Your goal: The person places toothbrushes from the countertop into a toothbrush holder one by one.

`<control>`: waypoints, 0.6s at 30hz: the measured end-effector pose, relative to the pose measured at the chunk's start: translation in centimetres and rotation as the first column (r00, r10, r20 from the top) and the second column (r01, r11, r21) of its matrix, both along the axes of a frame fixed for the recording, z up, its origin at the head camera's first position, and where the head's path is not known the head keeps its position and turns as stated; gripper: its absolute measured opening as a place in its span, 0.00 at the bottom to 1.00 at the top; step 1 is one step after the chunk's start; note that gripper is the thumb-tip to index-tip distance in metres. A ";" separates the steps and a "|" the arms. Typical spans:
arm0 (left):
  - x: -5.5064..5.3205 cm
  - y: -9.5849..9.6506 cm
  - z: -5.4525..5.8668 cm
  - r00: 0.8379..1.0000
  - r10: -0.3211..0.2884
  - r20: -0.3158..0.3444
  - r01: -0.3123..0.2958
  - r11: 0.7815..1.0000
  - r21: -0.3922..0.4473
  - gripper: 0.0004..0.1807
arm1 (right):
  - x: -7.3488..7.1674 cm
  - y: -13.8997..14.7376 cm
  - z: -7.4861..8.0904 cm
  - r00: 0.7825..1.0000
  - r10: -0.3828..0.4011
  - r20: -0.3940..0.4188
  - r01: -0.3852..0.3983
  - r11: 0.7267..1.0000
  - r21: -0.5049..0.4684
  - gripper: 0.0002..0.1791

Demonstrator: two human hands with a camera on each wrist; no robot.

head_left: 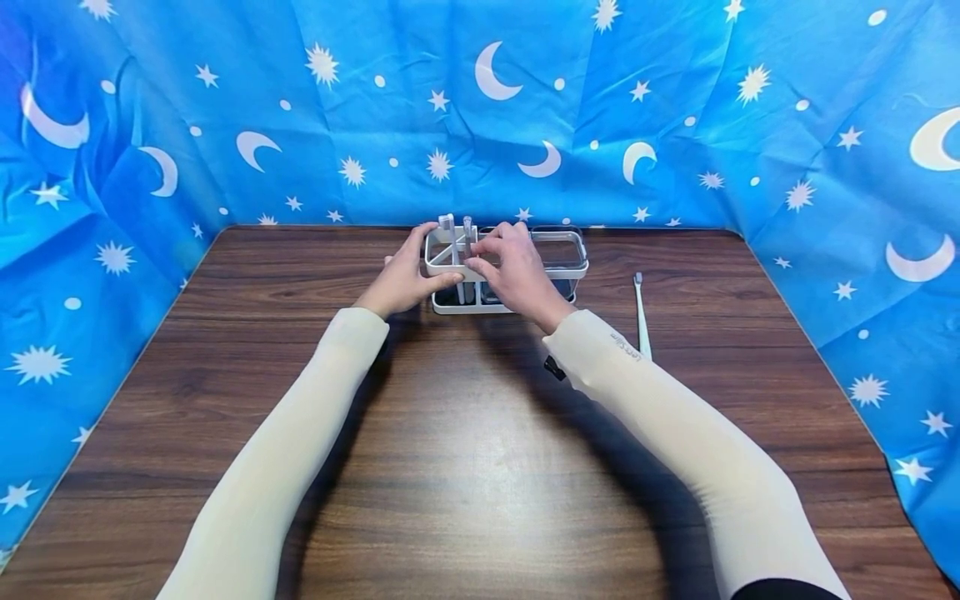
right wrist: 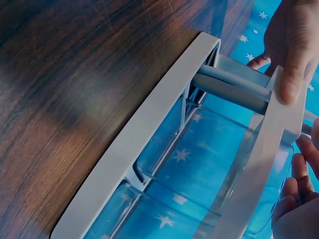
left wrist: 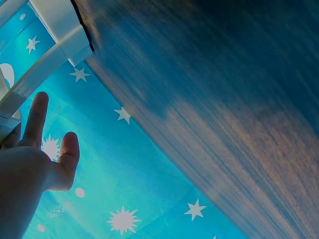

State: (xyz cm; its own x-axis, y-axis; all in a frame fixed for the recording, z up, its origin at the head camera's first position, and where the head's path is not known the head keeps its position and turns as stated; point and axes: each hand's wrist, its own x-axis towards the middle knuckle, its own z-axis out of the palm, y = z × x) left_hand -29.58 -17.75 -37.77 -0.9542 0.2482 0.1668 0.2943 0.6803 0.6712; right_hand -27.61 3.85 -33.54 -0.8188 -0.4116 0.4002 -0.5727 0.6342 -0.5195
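Note:
A white two-tier toothbrush rack point(head_left: 506, 308) stands at the back of the table. At its left end my left hand point(head_left: 405, 275) grips the upper frame, thumb along the front bar; the right wrist view shows this thumb point(right wrist: 291, 89) on the frame. Two toothbrushes stand upright in the left slots: a white-headed toothbrush point(head_left: 448, 233) and, right of it, a greyish toothbrush point(head_left: 467, 229). Over the rack's middle, my right hand point(head_left: 517, 267) pinches the greyish toothbrush between thumb and fingertips. Clear cups point(right wrist: 199, 154) sit in the rack's other openings, partly hidden by the right hand.
A pale green toothbrush point(head_left: 641, 317) lies on the wooden table point(head_left: 480, 433) to the right of the rack, its lower end hidden by the right sleeve. Behind the table hangs a blue curtain point(head_left: 420, 117) with moons and stars.

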 end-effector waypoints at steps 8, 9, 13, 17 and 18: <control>0.1 0.0 0.1 1.000 0.017 0.009 -0.017 1.000 -0.018 0.54 | -0.1 1.1 0.2 0.999 -0.020 -0.029 0.018 0.998 -0.064 0.18; 0.1 0.0 0.0 1.000 0.018 0.012 -0.018 1.000 -0.017 0.54 | -0.1 1.2 0.2 0.999 -0.024 -0.029 0.022 0.998 -0.066 0.18; 0.1 0.0 0.1 1.000 0.016 0.015 -0.016 1.000 -0.011 0.54 | -0.2 1.8 0.1 0.999 -0.040 -0.029 0.038 0.997 -0.064 0.17; 0.1 0.1 0.1 1.000 0.017 0.012 -0.017 1.000 -0.015 0.54 | -0.4 2.4 0.1 0.997 -0.066 -0.031 0.065 0.997 -0.043 0.17; 0.1 0.1 0.1 1.000 0.016 0.012 -0.016 1.000 -0.016 0.54 | -0.4 2.6 0.1 0.997 -0.075 -0.028 0.073 0.997 -0.038 0.17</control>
State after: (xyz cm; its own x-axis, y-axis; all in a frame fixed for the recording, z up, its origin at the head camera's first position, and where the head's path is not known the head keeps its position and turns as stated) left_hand -29.51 -17.65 -37.64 -0.9600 0.2355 0.1517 0.2755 0.6953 0.6638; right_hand -28.00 6.44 -33.45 -0.8341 -0.3347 0.4385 -0.5403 0.6558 -0.5272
